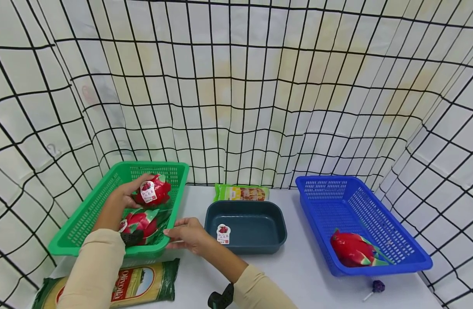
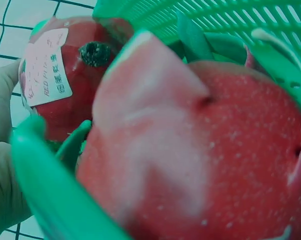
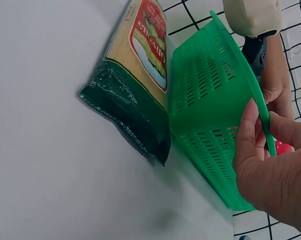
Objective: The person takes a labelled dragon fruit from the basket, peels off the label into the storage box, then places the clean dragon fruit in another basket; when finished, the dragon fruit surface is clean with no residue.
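My left hand grips a red dragon fruit with a white label, inside the green basket on the left. Below it in the same basket lies a second dragon fruit, large and close in the left wrist view. With thumb and fingers, my right hand pinches the basket's rim at its near right corner. The right wrist view shows the thumb on one side of the rim and fingers on the other.
A dark teal tray with a fruit sticker stands mid-table, a green snack packet behind it. At right, a blue basket holds a dragon fruit; a lollipop lies nearby. An Olivoilà packet lies before the green basket.
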A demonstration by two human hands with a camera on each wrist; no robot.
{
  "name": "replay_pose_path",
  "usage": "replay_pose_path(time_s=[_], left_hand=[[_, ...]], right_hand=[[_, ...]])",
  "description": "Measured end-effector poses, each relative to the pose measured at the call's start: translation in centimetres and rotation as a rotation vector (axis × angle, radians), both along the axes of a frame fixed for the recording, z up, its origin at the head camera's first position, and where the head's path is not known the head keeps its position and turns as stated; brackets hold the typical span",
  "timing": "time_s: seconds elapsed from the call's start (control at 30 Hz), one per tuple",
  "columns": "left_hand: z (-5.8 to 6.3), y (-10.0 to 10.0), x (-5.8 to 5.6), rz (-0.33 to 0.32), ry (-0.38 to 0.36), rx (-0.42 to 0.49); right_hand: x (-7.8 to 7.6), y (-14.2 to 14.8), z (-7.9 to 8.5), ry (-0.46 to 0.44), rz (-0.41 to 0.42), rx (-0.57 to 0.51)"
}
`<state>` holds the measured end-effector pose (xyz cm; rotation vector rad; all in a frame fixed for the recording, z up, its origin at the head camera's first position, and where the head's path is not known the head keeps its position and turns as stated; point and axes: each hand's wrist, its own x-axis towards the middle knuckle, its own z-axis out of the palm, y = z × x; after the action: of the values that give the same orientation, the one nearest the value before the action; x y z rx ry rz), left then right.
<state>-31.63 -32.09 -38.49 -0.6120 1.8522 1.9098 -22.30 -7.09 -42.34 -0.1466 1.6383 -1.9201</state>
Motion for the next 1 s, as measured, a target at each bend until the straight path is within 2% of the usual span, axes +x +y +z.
replay_pose_path(time_s=[0.3, 0.43, 0.53, 0.77, 1.0], left_hand=[[1.7, 0.2, 1.0, 0.156, 0.049, 0.198], [2.9, 0.7, 1.3, 0.246, 0.077, 0.351], [3.8, 1.2, 1.5, 0.289, 0.102, 0.452], [5.2, 3.0, 2.3, 0.282, 0.236, 0.542], [6.1, 5.3, 3.4, 0.277, 0.321, 0.515]], right_hand=[[0.4, -0.2, -0.4, 0.014, -0.026, -0.015], [0.3, -0.2, -0.3, 0.018, -0.035, -0.021], [0.4, -0.3, -0.2, 0.017, -0.034, -0.028], [0.3, -0.3, -0.2, 0.029, -0.038, -0.031], [0.3, -0.2, -0.1, 0.048, -0.039, -0.018]])
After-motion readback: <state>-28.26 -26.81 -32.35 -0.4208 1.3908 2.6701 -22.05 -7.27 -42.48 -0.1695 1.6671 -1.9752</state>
